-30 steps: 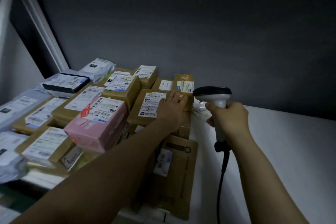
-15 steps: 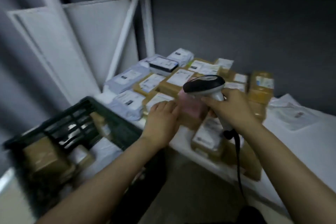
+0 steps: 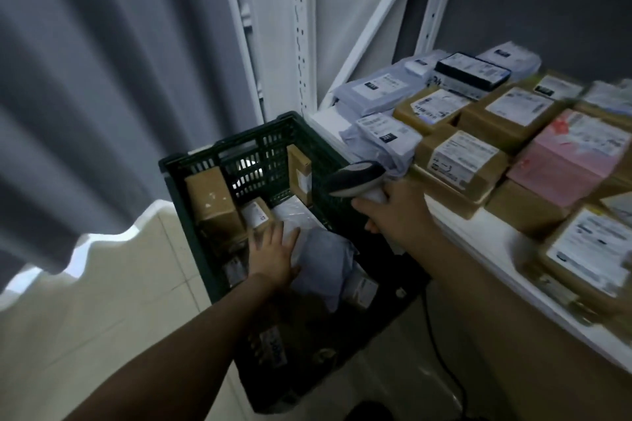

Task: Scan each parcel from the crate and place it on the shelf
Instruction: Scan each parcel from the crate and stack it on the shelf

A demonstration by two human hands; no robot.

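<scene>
The left hand (image 3: 273, 254) is down inside the one dark green crate (image 3: 191, 162), with fingers straight and spread, grasping nothing. It seems to lie on a grey bag parcel (image 3: 330, 255), though blur makes the contact uncertain.

Beyond its fingertips stand three brown cartons: a tall carton (image 3: 212, 198), a small labelled carton (image 3: 257, 213), and a thin carton (image 3: 299, 170) leaning on the far wall. Between the tall and thin cartons the lattice wall shows bare.

On its thumb side and higher, the right hand (image 3: 393, 214) clenches the handle of the single scanner (image 3: 354, 178), over the crate's rim.

Past the right hand the white shelf (image 3: 478, 237) carries many parcels, among them one pink box (image 3: 574, 161) and one black box (image 3: 472, 70). The shelf's front strip near the wrist is bare.
</scene>
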